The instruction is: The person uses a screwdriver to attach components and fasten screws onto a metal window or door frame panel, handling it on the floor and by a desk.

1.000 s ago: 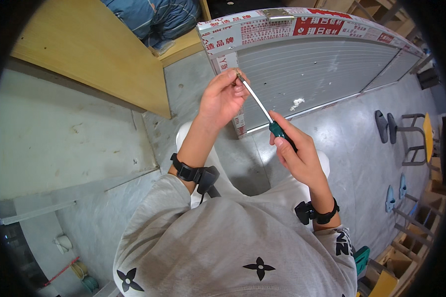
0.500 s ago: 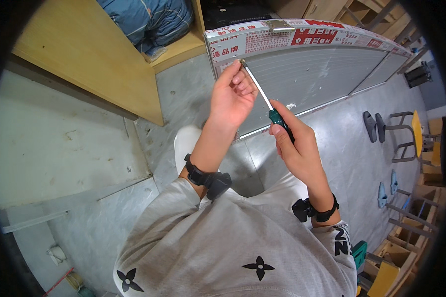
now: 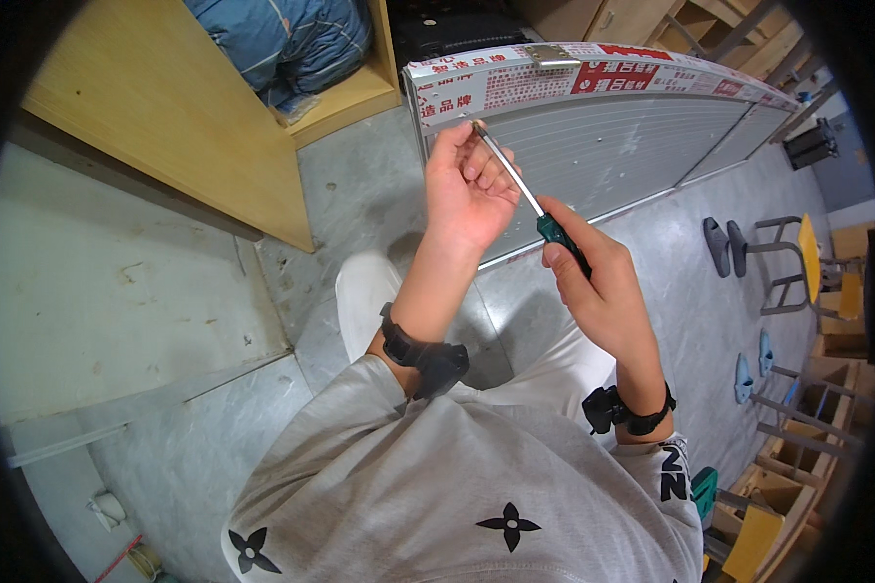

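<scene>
A screwdriver (image 3: 512, 173) with a green handle and a bare metal shaft slants up and to the left. My right hand (image 3: 598, 277) is wrapped around its handle, thumb lying along the top. At the far end of the shaft, the thumb and index finger of my left hand (image 3: 470, 189) pinch close at the tip, with the other fingers curled; what they hold there is too small to make out. Just beyond my left fingertips stands a grey ribbed door panel (image 3: 593, 146) on its edge. Its frame carries red and white printed film, and a metal hinge plate (image 3: 554, 58) sits on its top edge.
A wooden cabinet door (image 3: 180, 126) hangs open at the left, near a shelf with blue bedding (image 3: 282, 44). On the floor to the right are dark slippers (image 3: 726, 245), a yellow stool (image 3: 807, 257) and blue slippers (image 3: 746, 377). A wall (image 3: 117, 282) stands at left.
Both hands and the screwdriver have shifted slightly to the right in the picture, and the view has moved a little. The grip of each hand looks the same.
</scene>
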The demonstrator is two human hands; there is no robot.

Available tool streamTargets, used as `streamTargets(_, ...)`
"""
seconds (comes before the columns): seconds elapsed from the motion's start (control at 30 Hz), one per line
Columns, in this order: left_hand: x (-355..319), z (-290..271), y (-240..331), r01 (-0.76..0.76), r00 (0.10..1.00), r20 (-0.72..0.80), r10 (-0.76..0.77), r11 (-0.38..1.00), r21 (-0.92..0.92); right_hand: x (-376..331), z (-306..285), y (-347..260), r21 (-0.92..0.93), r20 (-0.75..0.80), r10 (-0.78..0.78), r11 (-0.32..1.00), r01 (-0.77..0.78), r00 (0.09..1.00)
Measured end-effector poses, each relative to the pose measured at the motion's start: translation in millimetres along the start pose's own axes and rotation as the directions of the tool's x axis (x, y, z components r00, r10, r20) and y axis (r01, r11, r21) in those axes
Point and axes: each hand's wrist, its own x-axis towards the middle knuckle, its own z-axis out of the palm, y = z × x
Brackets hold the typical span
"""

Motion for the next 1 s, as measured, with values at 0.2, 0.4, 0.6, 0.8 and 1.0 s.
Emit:
streamTargets(0.2, 0.7, -2.4, -3.1, -0.029, 0.998, -0.051, 0.031, 0.999, 0.037, -5.8, -9.7, -8.8, 0.048, 0.064, 0.116, 0.992, -0.120, 0.991)
streamTargets(0.4, -0.7, -5.7, -4.9, -0.025, 0.999, 0.032, 0.023, 0.998, 0.053, -7.9, -7.8, -11.9, 0.086, 0.027, 0.099, 0.991, -0.101, 0.995)
streamTargets(0.6, -5.3, -6.2, -10.9, 0.001, 1.000, 0.025, 0.001, 0.997, -0.082, -5.5, 3.7, -21.0, -0.064, -0.012, -0.002, 0.998, 0.001, 1.000)
streamTargets(0.8, -2.0, -13.3, -7.5, 0.030, 0.997, 0.070, -0.020, 0.989, -0.145, -1.7, 10.2, -16.7, -0.106, -0.038, -0.085, 0.991, 0.081, 0.996)
streamTargets(1.0, 1.4, -8.8, -5.5, 0.043, 0.999, 0.034, -0.037, 0.985, -0.169, 1.7, 13.1, -20.3, -0.192, -0.047, -0.077, 0.979, 0.066, 0.996)
